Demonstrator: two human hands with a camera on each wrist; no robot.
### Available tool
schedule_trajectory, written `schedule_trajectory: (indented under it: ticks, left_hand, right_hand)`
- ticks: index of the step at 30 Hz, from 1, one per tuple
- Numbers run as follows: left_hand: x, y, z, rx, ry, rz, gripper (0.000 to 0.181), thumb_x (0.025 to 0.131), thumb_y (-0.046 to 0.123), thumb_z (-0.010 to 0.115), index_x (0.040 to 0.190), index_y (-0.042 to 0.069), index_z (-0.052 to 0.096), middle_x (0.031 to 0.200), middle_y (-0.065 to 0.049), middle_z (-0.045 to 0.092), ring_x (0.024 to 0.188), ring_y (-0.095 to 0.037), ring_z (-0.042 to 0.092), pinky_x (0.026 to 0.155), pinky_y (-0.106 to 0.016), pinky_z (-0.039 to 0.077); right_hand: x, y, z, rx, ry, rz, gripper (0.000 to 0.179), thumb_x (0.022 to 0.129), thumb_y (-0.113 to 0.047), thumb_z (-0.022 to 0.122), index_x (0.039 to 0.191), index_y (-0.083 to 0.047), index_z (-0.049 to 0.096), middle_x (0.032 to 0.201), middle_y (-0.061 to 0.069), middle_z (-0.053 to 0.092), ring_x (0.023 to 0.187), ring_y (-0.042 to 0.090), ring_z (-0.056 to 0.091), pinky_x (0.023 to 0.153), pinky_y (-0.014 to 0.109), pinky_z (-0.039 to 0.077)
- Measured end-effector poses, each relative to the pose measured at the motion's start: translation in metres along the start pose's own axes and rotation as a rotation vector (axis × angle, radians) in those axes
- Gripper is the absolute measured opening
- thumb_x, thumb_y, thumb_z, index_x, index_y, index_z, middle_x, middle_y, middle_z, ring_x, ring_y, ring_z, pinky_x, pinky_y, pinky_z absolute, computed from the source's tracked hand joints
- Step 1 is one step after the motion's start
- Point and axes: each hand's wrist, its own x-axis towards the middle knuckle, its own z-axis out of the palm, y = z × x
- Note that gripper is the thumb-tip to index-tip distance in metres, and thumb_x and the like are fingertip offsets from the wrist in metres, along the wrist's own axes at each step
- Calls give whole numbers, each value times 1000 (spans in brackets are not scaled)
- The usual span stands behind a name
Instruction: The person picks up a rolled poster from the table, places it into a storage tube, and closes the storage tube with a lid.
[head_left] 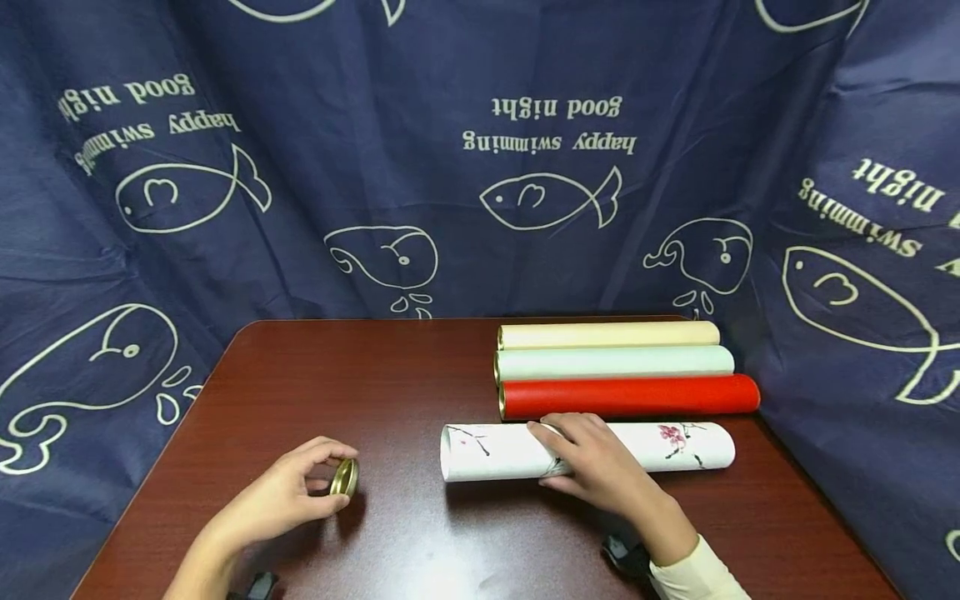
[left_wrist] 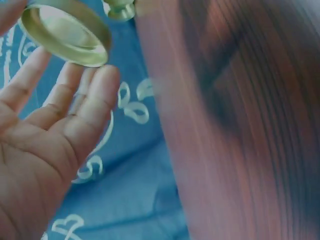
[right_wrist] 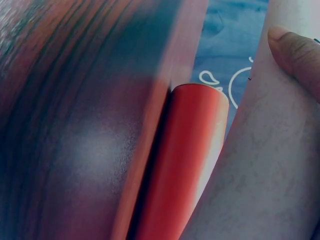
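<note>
Over the table's left part, my left hand [head_left: 288, 492] pinches a round gold metal lid [head_left: 345, 478] between thumb and fingertips. In the left wrist view the lid [left_wrist: 102, 35] is tilted, showing its rim and hollow inner side. My right hand [head_left: 592, 462] grips a white cardboard tube [head_left: 483, 462] printed with blossom branches around its middle. The tube lies sideways, its uncapped left end facing the lid across a gap. In the right wrist view a thumb [right_wrist: 300, 57] presses on the white tube [right_wrist: 260, 155]; the other fingers are out of sight there.
Behind the white tube, a red tube [head_left: 630, 396], a pale green tube [head_left: 615, 364] and a cream tube [head_left: 607, 335] lie side by side on the brown table [head_left: 360, 375]. A dark blue cloth [head_left: 420, 167] with fish drawings hangs around the table.
</note>
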Motion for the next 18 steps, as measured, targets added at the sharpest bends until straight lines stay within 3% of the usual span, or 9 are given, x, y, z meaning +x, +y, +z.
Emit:
schedule_trajectory:
  ticks: [3,7,13,18]
  left_hand:
    - [16,4,15,-106,-2,38,44,86,6,78,126,9,58,123,-14,55,107,-14,61,81,-39,58]
    - [32,8,32,-211,45,57,47,85,2,77,127,4,57,126,-21,53,114,-12,56,83,-43,57]
    - [57,17,57,-284,123,53,50,83,-2,77,129,-1,57,128,-25,51,115,-22,55,86,-46,56]
    - [67,24,72,-329,132,52,52,83,-4,76,130,-4,56,129,-21,52,116,-30,54,86,-39,56]
  right_hand:
    - [1,0,1,-3,-2,10,84,67,-39,90,139,-14,55,122,10,60,109,28,60,88,45,48]
    - [3,0,5,-2,12,5,86,65,-38,91,139,-13,55,121,10,61,108,29,60,88,46,49]
    - [3,0,7,-7,51,-19,88,62,-36,92,138,-12,56,119,10,62,104,29,61,85,46,50]
    - [5,-3,6,-4,45,-24,86,65,-37,91,139,-12,55,120,10,61,105,28,61,87,45,49]
